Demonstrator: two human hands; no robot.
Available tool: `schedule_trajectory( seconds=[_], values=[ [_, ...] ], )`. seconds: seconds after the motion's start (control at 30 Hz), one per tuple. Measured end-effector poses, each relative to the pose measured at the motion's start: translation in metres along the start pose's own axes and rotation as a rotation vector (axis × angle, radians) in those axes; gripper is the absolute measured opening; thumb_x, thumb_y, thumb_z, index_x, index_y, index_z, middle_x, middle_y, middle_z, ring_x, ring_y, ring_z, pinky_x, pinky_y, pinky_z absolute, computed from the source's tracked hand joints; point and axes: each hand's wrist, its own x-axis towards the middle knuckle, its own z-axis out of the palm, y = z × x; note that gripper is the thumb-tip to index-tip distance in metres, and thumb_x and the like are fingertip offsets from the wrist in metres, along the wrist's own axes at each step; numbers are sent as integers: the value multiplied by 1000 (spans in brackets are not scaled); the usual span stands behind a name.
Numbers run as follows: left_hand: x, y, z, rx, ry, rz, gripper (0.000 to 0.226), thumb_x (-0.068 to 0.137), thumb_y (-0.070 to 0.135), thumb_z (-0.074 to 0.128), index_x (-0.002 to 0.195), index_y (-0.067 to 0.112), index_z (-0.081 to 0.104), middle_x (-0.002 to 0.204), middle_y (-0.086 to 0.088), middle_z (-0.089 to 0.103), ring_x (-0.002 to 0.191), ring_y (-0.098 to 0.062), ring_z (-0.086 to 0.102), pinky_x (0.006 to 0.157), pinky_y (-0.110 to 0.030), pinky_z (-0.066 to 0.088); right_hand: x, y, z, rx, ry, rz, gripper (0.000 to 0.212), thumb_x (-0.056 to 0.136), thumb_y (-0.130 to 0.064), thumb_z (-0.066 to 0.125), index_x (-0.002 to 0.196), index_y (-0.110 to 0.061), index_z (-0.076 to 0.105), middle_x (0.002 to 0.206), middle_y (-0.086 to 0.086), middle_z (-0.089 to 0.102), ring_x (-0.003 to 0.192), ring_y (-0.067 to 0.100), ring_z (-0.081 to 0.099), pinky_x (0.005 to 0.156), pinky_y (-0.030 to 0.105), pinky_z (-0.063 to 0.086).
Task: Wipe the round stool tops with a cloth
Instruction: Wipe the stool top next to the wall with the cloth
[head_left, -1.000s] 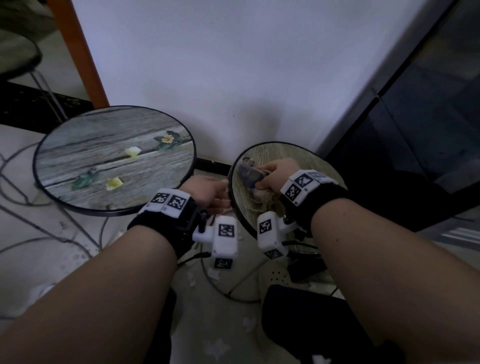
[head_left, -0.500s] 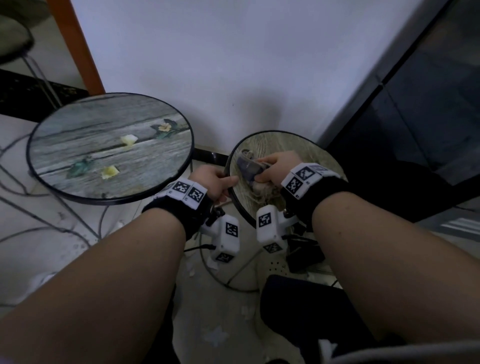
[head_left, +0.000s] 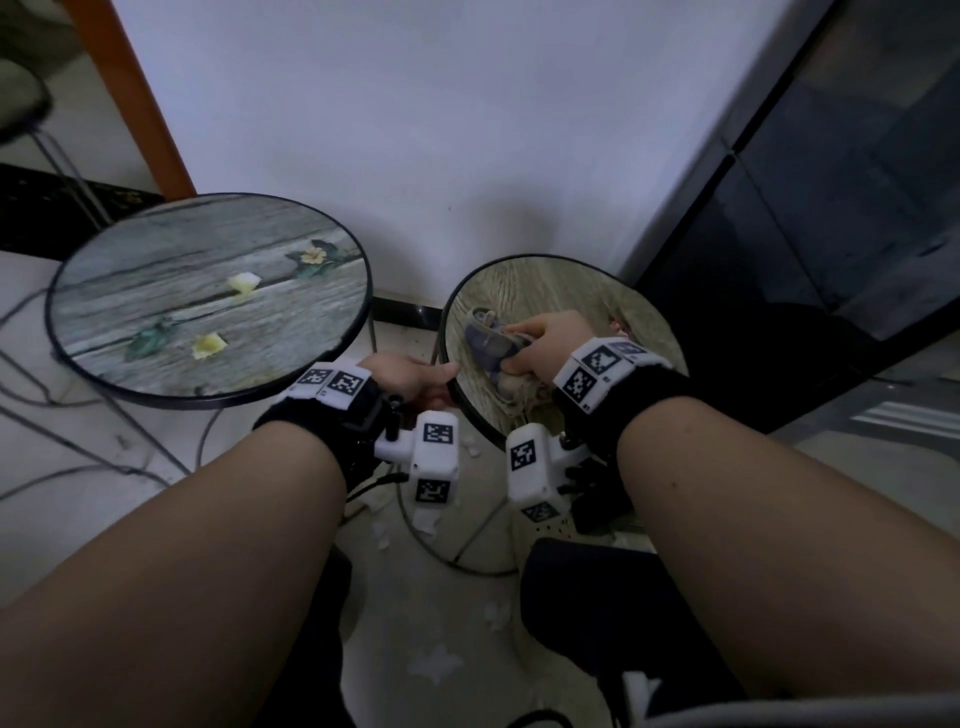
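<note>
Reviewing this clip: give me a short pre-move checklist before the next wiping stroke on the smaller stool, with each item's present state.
1. Cloth in the right hand: ok, fingers curl round it.
2. Cloth touching the smaller stool top: ok.
3. Left hand steadying that stool's rim: ok, grip on the near-left edge.
4. Path across the top free: ok, nothing else lies on it.
5. Top already clean: cannot tell, wood-grain print hides dirt.
6. Larger stool top wiped: cannot tell.

Bunched cloth (head_left: 491, 340) lies on right round stool (head_left: 545, 288).
</note>
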Motion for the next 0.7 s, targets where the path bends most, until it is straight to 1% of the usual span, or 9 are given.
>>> schedule_trajectory(
  seconds=[0.07,0.2,0.27,0.37,0.47,0.53,0.6,0.63,0.7],
  values=[
    [-1,-3,3,-32,11,0,32,94,28,55,85,-2,62,38,1,53,27,-7,45,32,-11,33,-1,2,2,38,2,12,45,78,-5,71,121,-12,64,120,4,65,107,19,60,80,24,46],
    [6,-5,5,22,98,15,39,93,34,56,72,1,59,36,2,48,27,-7,42,34,-11,34,-6,6,3,83,-4,28,43,79,-4,70,120,-13,65,116,3,66,93,11,54,75,21,41],
    [7,-6,5,13,124,30,39,92,34,58,74,0,61,45,-2,52,29,-7,42,35,-13,36,-8,6,4,81,-8,22,42,80,-5,70,121,-13,65,117,3,66,92,10,52,75,20,39],
    [10,-11,6,-30,157,79,33,91,32,60,78,1,63,69,-9,61,31,-7,44,36,-15,38,-11,7,4,73,-13,10,43,80,-4,70,121,-12,64,117,4,66,92,9,52,75,20,39],
    [9,-13,7,-58,163,105,31,89,32,62,81,3,65,80,-12,67,33,-8,42,38,-18,38,-14,10,5,102,-4,16,45,79,-3,71,122,-12,64,116,5,66,92,10,53,75,20,40],
    [8,-12,7,-47,168,117,30,89,35,63,81,6,67,80,-10,71,33,-9,43,45,-22,38,-17,12,6,125,-3,21,45,78,-3,71,121,-12,64,112,6,66,92,11,53,76,21,40],
    [6,-10,6,8,171,113,28,89,37,61,84,10,66,71,-2,73,32,-5,47,52,-25,40,-19,14,8,134,-4,28,44,77,-3,72,119,-14,66,106,4,66,91,12,54,75,22,41],
    [4,-8,6,33,167,108,29,90,38,60,90,10,66,69,2,72,31,-2,48,53,-26,40,-20,16,9,135,-3,30,44,77,-4,73,119,-15,66,107,3,67,91,13,55,76,23,42],
    [0,-6,8,52,164,105,33,91,37,58,104,7,63,74,2,72,31,0,48,52,-25,40,-22,17,9,121,-9,32,44,76,-5,73,118,-16,67,109,2,68,91,12,56,76,22,42]
  ],
)
